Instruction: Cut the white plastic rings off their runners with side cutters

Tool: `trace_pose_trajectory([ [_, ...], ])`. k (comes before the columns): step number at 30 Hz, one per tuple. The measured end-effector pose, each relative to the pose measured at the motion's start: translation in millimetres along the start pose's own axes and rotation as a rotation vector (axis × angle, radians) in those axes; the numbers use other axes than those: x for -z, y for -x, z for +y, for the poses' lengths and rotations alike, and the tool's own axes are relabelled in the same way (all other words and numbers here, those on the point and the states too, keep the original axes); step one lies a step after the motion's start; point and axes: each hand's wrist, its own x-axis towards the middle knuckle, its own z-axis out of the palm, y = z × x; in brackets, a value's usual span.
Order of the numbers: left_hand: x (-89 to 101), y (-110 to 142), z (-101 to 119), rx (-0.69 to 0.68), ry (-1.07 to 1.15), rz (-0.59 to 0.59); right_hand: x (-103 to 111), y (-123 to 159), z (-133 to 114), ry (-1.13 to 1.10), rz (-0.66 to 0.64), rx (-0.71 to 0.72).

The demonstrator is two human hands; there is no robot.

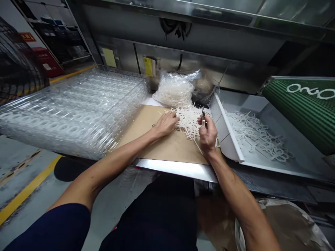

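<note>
A pile of white plastic sprues and thin sticks (190,120) lies on a brown cardboard sheet (157,150). My left hand (166,123) rests at the pile's left edge, fingers bent and touching the white pieces; what is in the fingers is hidden. On the right side of the pile, my right hand (208,133) is closed around small nippers (203,118), whose dark jaws point up and away from me. A clear bag full of white plastic pieces (175,91) sits just behind the pile.
Stacked clear trays holding white parts (75,108) stand on the left. To the right, a grey bin (235,148) holds loose white ring-shaped pieces (259,134), beside a green conveyor belt (300,108) carrying more. A lined sack (290,223) stands below the table at right.
</note>
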Motion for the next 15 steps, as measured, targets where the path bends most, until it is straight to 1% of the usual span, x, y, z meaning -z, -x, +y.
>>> trace_pose_trajectory([
  [3, 6.8, -10.6, -1.0, -0.004, 0.003, 0.048, 1.2, -1.3, 9.5, 0.009, 0.027, -0.014],
  [5, 11.7, -13.1, 5.2, -0.028, 0.010, 0.076, 1.6, -2.3, 15.2, 0.014, 0.047, -0.019],
  [7, 13.0, -12.7, 16.2, -0.135, 0.031, 0.067, 1.9, -3.5, 20.7, 0.021, 0.071, -0.020],
  [9, 9.0, -10.9, 29.6, -0.316, 0.062, 0.023, 2.5, -4.8, 25.8, 0.027, 0.093, -0.020],
  [11, 0.3, -9.9, 41.9, -0.479, 0.096, -0.025, 3.2, -6.0, 29.8, 0.034, 0.108, -0.020],
  [12, -4.8, -10.3, 46.7, -0.522, 0.112, -0.039, 3.7, -6.6, 31.3, 0.037, 0.113, -0.021],
  [15, -16.7, -16.7, 53.6, -0.550, 0.148, -0.056, 4.6, -8.0, 33.4, 0.046, 0.119, -0.027],
])
